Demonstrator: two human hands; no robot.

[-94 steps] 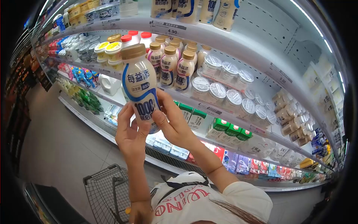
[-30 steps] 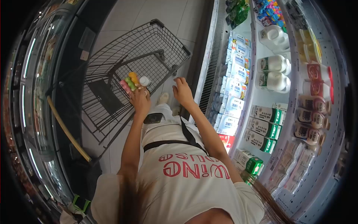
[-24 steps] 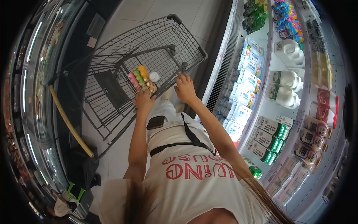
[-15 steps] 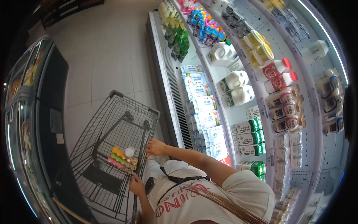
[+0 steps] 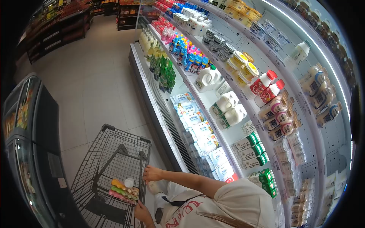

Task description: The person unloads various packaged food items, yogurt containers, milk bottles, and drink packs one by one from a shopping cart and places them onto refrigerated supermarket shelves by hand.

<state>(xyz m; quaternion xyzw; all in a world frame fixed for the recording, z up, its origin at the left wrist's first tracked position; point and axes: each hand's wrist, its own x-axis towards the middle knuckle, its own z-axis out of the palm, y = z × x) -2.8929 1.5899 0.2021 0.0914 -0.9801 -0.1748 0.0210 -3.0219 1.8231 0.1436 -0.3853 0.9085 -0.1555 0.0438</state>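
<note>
My right hand (image 5: 153, 173) is closed round the side rim of the wire shopping cart (image 5: 107, 141), near its middle. Lower on the same side, my left hand (image 5: 142, 212) is also closed on the cart's edge, its fingers partly hidden. Inside the cart, close to my left hand, lies a cluster of small bottles with orange (image 5: 118, 184), green (image 5: 118, 190) and pink (image 5: 115, 195) parts. A white round-ended item (image 5: 129, 182) lies beside them.
A dairy shelf (image 5: 173, 133) runs along the right, with white jugs (image 5: 208, 79), milk cartons (image 5: 247, 153) and gold-capped bottles (image 5: 274, 119). At the left stands a dark display case (image 5: 45, 114). Tiled floor (image 5: 99, 83) stretches between them.
The bottle held in both hands three seconds ago has left them. Both hands have since closed on the cart's edge. The view has swung up along the aisle.
</note>
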